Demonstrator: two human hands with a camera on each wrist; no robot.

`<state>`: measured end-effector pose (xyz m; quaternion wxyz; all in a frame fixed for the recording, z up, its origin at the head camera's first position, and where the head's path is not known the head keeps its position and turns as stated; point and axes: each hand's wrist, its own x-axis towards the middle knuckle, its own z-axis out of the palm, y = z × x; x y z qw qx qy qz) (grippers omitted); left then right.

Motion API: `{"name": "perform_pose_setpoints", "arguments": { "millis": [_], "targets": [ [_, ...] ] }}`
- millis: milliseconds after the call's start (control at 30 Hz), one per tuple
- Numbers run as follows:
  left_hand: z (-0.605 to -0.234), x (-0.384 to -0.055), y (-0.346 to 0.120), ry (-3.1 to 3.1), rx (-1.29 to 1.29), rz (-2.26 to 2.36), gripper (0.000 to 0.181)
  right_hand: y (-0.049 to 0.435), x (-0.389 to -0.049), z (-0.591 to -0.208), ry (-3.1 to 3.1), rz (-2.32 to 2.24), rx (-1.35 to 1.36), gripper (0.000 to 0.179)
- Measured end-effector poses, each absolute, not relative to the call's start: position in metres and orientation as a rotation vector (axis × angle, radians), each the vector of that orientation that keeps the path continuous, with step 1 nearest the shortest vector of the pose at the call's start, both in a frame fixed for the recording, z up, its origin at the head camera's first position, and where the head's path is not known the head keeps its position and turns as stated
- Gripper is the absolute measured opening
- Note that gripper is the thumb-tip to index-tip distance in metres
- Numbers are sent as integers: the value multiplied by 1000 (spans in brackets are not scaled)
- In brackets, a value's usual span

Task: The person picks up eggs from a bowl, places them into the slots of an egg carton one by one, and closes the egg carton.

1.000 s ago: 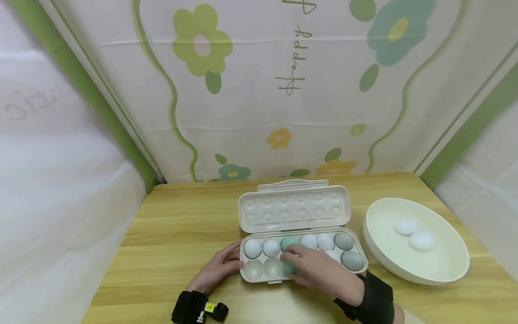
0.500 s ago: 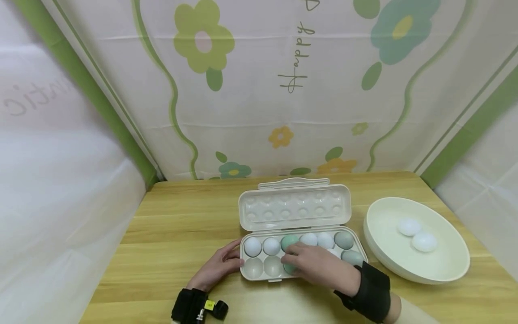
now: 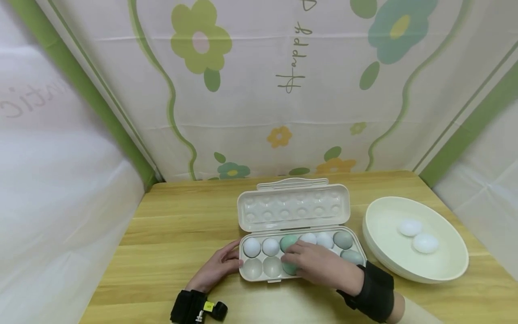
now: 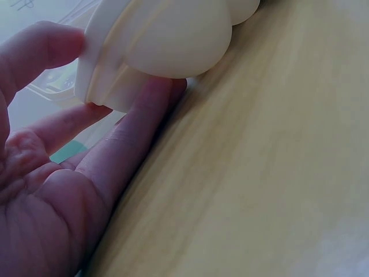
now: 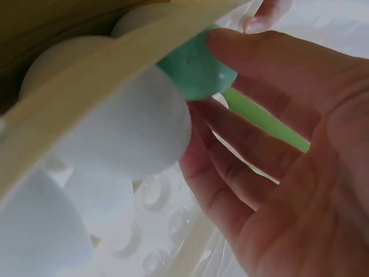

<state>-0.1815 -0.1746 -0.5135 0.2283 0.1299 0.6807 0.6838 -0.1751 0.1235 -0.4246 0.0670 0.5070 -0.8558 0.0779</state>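
In the head view, an egg carton point(image 3: 252, 269) lies with its lid point(image 3: 294, 211) up. My left hand point(image 3: 220, 267) holds its left end, thumb at the rim and fingers point(image 4: 130, 135) beneath in the left wrist view. My right hand point(image 3: 321, 266) reaches over the front row. Its thumb and fingers pinch a green egg point(image 5: 199, 66) seated in the third cup from the left. Another green egg point(image 3: 288, 242) sits behind it. White eggs point(image 3: 252, 247) and grey-green eggs point(image 3: 343, 240) fill other cups. The two front-left cups hold none. My right hand partly hides the front-row eggs.
A large cream bowl point(image 3: 376, 245) holding two white eggs point(image 3: 425, 243) stands right of the carton. The wooden table point(image 3: 178, 216) reaches back to a flower-printed cloth point(image 3: 243, 103), with white cloth at both sides.
Both hands stay almost where they were, the right one still at the green egg. The view shifts slightly.
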Motion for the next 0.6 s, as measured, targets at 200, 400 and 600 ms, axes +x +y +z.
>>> {"name": "perform_pose_setpoints", "arguments": {
  "millis": [200, 400, 600],
  "targets": [
    [-513, -181, -175, 1886, 352, 1878, 65, 135, -177, -413, -2614, 203, 1470, 38],
    [-511, -181, -175, 1874, 350, 1881, 64, 158, -182, -397, -2734, 152, 1395, 39],
    [-512, -182, -174, 1864, 346, 1879, 65, 194, -190, -379, -2626, 73, 1301, 38]
  ]
}}
